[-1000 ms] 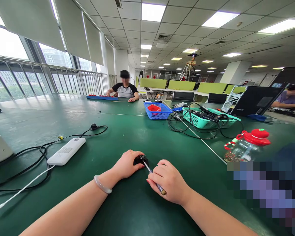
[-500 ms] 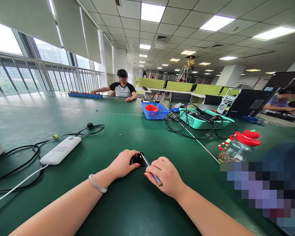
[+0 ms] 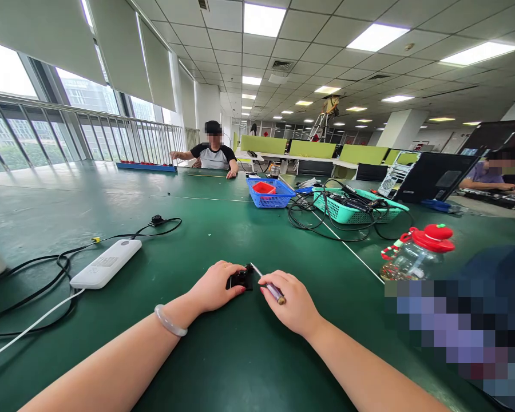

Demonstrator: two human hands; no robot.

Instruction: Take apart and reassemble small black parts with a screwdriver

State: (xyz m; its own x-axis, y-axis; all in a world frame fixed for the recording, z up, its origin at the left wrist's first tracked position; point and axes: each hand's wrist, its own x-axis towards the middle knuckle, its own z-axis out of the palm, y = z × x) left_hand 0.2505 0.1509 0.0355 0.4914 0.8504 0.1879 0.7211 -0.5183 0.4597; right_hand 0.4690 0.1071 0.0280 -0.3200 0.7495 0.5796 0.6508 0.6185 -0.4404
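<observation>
On the green table, my left hand [image 3: 217,287] grips a small black part [image 3: 240,278] between thumb and fingers; much of it is hidden, so its kind is unclear. My right hand [image 3: 289,301] is closed round the handle of a screwdriver [image 3: 273,290]. Its thin metal shaft points up and left, with the tip close to the upper right of the black part. Whether tip and part touch, I cannot tell. A pale bangle [image 3: 170,321] circles my left wrist.
To the left lie a white power adapter [image 3: 107,264] and black cables [image 3: 64,260]. Ahead stand a blue basket [image 3: 271,198] with a red tray and a teal basket [image 3: 347,214] of cables. A red-lidded jar [image 3: 420,257] is at right. A person [image 3: 214,151] sits across the table.
My right hand and the screwdriver have shifted slightly right, and the tip has moved a little off the black part. My left hand stays in place. The person opposite has moved an arm.
</observation>
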